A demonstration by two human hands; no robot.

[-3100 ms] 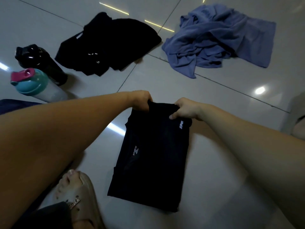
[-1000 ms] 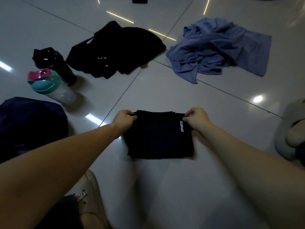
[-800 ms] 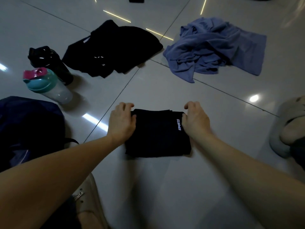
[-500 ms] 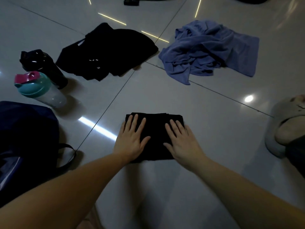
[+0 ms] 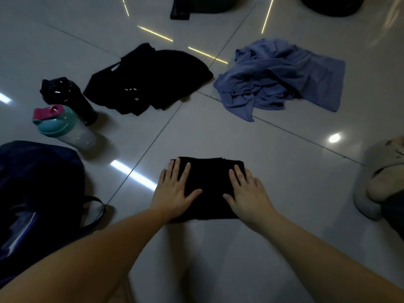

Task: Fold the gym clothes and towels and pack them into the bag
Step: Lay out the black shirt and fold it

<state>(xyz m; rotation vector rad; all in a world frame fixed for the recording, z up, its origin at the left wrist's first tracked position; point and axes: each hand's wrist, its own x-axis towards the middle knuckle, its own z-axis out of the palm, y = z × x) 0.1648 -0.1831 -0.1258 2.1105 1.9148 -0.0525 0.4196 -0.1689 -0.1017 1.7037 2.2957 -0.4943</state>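
A black garment [image 5: 211, 184], folded into a small rectangle, lies on the tiled floor in front of me. My left hand [image 5: 175, 191] presses flat on its left side with straight, spread fingers. My right hand [image 5: 246, 191] lies flat on its right side the same way. Farther back lies a crumpled black garment [image 5: 150, 79], and to its right a rumpled blue towel [image 5: 279, 77]. A dark navy bag [image 5: 37, 193] sits at the left edge, with a strap loop on the floor.
A teal-lidded shaker bottle with a pink cap [image 5: 63, 127] and a black bottle [image 5: 67, 97] lie at the left. A foot in a grey slipper [image 5: 380, 180] is at the right edge. Dark objects [image 5: 330, 5] sit at the far top.
The long garment was folded in half toward me. Both hands let go of its far corners and went flat on top. Since half a second ago they have slid slightly apart.
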